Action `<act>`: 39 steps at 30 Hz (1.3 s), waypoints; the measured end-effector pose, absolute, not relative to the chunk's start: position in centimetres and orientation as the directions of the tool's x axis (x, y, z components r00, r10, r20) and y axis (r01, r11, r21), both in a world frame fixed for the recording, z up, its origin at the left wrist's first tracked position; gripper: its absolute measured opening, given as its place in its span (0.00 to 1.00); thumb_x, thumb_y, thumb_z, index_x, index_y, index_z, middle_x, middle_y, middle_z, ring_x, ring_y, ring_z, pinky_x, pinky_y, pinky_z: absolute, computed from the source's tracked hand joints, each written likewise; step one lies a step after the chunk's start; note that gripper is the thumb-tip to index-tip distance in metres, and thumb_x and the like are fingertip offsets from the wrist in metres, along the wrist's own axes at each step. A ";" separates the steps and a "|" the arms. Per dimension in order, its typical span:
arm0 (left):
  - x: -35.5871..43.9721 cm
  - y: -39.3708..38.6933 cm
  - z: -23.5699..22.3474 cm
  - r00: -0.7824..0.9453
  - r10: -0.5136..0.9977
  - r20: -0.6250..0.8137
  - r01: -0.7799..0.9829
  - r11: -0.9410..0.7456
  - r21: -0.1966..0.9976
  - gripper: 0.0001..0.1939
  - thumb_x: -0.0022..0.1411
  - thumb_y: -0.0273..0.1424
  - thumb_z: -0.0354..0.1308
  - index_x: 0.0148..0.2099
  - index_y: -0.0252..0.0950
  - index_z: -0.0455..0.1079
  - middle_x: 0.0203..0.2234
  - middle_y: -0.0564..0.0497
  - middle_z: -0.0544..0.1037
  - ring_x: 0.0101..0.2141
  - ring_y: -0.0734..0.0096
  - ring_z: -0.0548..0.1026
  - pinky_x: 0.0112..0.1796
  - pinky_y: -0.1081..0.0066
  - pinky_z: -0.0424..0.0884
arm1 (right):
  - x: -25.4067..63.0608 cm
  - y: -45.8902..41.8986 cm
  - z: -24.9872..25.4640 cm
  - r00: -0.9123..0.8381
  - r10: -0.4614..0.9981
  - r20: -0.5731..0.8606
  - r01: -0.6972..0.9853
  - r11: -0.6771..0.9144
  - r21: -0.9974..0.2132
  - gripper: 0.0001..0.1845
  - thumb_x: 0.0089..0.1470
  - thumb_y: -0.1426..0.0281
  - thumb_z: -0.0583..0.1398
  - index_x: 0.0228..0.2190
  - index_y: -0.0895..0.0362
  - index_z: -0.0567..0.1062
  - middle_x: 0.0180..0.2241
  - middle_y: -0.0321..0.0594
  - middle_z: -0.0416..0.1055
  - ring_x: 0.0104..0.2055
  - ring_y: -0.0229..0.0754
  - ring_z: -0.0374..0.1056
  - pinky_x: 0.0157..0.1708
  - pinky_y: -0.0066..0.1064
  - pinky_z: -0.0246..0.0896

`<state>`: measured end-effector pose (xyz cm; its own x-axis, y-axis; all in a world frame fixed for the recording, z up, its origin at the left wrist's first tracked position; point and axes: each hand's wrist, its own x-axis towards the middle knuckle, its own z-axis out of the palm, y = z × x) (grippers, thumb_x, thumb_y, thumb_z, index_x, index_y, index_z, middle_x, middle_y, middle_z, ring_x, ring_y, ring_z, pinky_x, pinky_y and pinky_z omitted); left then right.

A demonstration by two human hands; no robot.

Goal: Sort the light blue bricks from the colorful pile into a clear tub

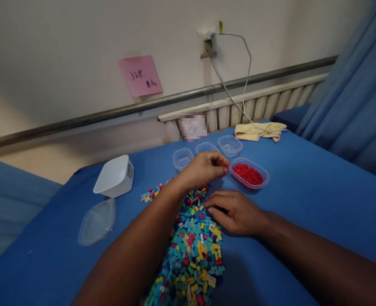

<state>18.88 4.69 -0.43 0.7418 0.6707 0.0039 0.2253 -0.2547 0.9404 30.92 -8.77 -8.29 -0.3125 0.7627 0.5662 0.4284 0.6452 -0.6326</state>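
My left hand (pixel 203 169) reaches over the pile, and its fingers pinch small red toy bricks (pixel 226 168) at the near rim of a clear plastic container (pixel 266 182). Inside that container lies a heap of red bricks (pixel 248 174). My right hand (pixel 235 211) rests lower down at the right edge of a large pile of small coloured bricks (pixel 191 246). Its thumb and fingers are curved, with a gap between them, and the fingertips touch the pile. Part of the pile is hidden under my left forearm.
Three clear containers (pixel 230 146) stand at the back, partly behind my left hand. Left are a white tub (pixel 114 176) and clear lids (pixel 98 223). A yellow cloth (pixel 260 131) and white cable (pixel 248 80) lie by the radiator (pixel 271 100). Blue cloth (pixel 318 191) covers the table.
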 end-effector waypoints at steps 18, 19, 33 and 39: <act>8.0 4.3 2.5 0.695 0.687 -0.212 0.710 -0.610 0.351 0.09 0.63 0.24 0.63 0.42 0.38 0.84 0.33 0.52 0.85 0.32 0.65 0.79 0.36 0.68 0.67 | 31.3 -9.2 -8.7 -0.329 0.783 0.528 0.407 0.622 -0.669 0.11 0.71 0.73 0.61 0.48 0.52 0.82 0.43 0.42 0.85 0.44 0.46 0.81 0.45 0.39 0.75; 7.2 4.0 1.7 0.688 0.691 -0.221 0.720 -0.613 0.327 0.10 0.64 0.25 0.63 0.43 0.39 0.85 0.35 0.52 0.86 0.34 0.64 0.79 0.36 0.68 0.67 | 31.2 -9.3 -8.7 -0.329 0.781 0.531 0.414 0.624 -0.662 0.11 0.71 0.73 0.61 0.48 0.52 0.82 0.43 0.42 0.85 0.44 0.46 0.81 0.45 0.38 0.76; 6.7 1.6 0.6 0.680 0.700 -0.219 0.728 -0.680 0.086 0.17 0.68 0.24 0.60 0.53 0.41 0.85 0.51 0.45 0.84 0.50 0.55 0.82 0.43 0.66 0.71 | 31.4 -9.2 -9.2 -0.337 0.784 0.521 0.443 0.620 -0.648 0.10 0.72 0.72 0.60 0.47 0.53 0.83 0.43 0.42 0.85 0.44 0.45 0.82 0.44 0.37 0.76; 7.1 1.9 0.5 0.702 0.657 -0.276 0.690 -0.723 0.035 0.17 0.68 0.24 0.59 0.53 0.42 0.84 0.49 0.48 0.85 0.49 0.56 0.81 0.40 0.67 0.70 | 31.3 -9.2 -9.2 -0.343 0.788 0.511 0.442 0.616 -0.652 0.10 0.72 0.71 0.61 0.47 0.53 0.83 0.42 0.41 0.85 0.43 0.44 0.81 0.44 0.37 0.75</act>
<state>7.13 1.90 0.54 0.7019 0.6567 -0.2758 0.6900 -0.7229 0.0349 31.31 -9.15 -9.23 -0.3427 0.7881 0.5113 0.4421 0.6155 -0.6524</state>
